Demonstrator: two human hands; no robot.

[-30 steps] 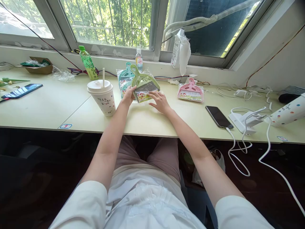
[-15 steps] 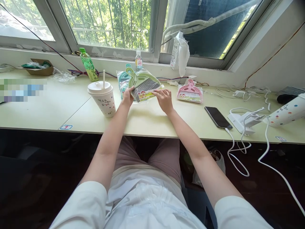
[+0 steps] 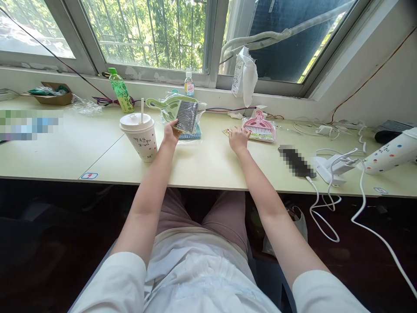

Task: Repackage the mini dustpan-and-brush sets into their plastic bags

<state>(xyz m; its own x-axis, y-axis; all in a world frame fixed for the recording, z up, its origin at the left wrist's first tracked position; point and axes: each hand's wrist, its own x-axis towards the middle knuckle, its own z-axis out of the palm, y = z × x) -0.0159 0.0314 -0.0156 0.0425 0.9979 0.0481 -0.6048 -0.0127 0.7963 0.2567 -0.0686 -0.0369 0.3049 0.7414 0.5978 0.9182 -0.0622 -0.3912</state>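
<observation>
My left hand (image 3: pixel 171 133) grips a green dustpan and brush set (image 3: pixel 187 115) in clear plastic, tilted above the table with its handle to the left. No printed card shows on this set. Behind and below it, a blue dustpan set (image 3: pixel 190 135) is mostly hidden. My right hand (image 3: pixel 239 139) is closed on a small yellowish printed card (image 3: pixel 226 131), whose end sticks out left of the fingers. Just right of that hand, close to its fingertips, lies a pink dustpan and brush set (image 3: pixel 260 128) in plastic.
A white lidded cup with a straw (image 3: pixel 138 134) stands beside my left forearm. Behind are a green bottle (image 3: pixel 121 91) and a small clear bottle (image 3: pixel 189 84). To the right lie a blurred-out phone (image 3: pixel 296 161), a white power strip (image 3: pixel 330 169) with cables and a tipped paper cup (image 3: pixel 392 150).
The printed card has come away from the green set and is at my right hand, which moved right towards the pink set. The green set has turned, its handle now pointing left.
</observation>
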